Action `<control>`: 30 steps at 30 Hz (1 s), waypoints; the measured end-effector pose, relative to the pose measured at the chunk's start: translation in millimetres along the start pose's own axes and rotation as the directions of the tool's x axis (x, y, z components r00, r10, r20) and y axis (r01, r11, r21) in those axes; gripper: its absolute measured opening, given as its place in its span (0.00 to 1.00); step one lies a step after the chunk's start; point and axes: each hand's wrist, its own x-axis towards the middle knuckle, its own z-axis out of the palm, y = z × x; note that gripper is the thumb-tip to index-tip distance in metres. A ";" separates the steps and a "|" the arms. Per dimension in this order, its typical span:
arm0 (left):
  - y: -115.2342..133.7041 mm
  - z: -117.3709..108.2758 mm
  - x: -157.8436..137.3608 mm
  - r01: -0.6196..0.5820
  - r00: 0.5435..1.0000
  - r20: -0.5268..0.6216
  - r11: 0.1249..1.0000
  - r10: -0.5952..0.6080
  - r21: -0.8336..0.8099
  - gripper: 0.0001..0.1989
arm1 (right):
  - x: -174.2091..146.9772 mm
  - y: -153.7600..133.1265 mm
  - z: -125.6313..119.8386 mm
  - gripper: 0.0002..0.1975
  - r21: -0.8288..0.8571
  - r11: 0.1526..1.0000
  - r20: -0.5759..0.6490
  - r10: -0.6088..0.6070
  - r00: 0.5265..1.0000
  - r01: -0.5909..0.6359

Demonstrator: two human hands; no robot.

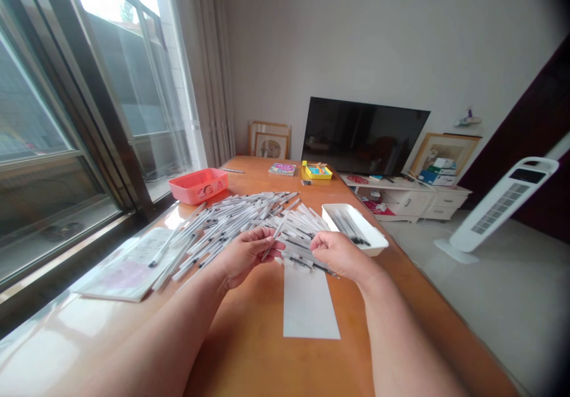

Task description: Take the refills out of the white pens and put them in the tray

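Observation:
My left hand [249,254] is closed around a slim whitish pen [279,229], which tilts up between thumb and fingers. To its right, my right hand [336,256] has its fingers curled together; whatever is in them, if anything, is hidden. Thin dark-tipped pen refills [303,260] lie between and beneath the hands, partly over a white sheet of paper [310,311]. A wide heap of pale pens [249,210] with dark ends spreads behind my left hand. Just beyond my right hand stands a white plastic box [377,240] holding several slender dark-tipped sticks.
A red plastic basket [191,190] sits at the table's left edge, by the window. Nearer lies a pale booklet [120,272] under some pens. A magazine [282,170] and yellow box [319,175] are at the far end. A tower fan [499,213] stands right.

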 end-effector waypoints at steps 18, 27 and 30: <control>6.4 -4.2 -0.6 -0.038 0.998 -0.054 0.992 0.032 -0.124 0.07 | 2.4 8.0 16.0 0.07 -0.182 0.980 0.046 -0.069 0.997 0.077; 12.2 -12.3 0.5 -0.077 0.989 -0.137 0.990 0.061 -0.118 0.07 | -0.1 -4.8 34.4 0.07 -0.274 0.951 0.021 -0.145 0.989 0.145; 15.7 -14.8 0.4 -0.085 0.983 -0.171 0.989 0.063 -0.124 0.07 | -2.7 -9.8 36.8 0.07 -0.303 0.940 0.017 -0.160 0.987 0.158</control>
